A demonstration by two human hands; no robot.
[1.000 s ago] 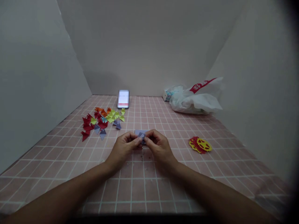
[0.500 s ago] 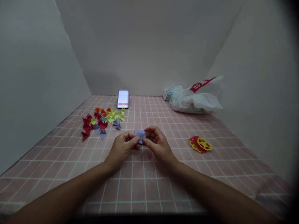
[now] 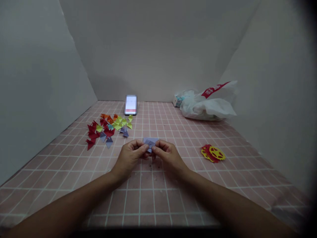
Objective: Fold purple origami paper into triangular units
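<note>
A small piece of folded purple paper [image 3: 150, 143] is held between my two hands, a little above the tablecloth at the middle. My left hand [image 3: 131, 157] pinches its left side between thumb and fingers. On its right side, my right hand [image 3: 169, 155] has its thumb pressed on the folded part and its fingers curled behind. Both thumb tips nearly meet over the paper. The lower edge of the paper is partly hidden by the fingers. Behind the paper, a flat purple square [image 3: 155, 139] edge shows; I cannot tell whether it is the same sheet.
Several folded paper pieces in red, orange, yellow and purple [image 3: 109, 141] lie at the left. A phone [image 3: 130, 104] stands behind them. A white plastic bag [image 3: 206, 107] and a small box [image 3: 177, 100] sit back right. Red and yellow cut-out discs [image 3: 217, 153] lie at the right.
My right hand's fingers, raised behind the paper before, have curled down close to it. More of the purple paper's upper edge shows. My left hand has barely moved.
</note>
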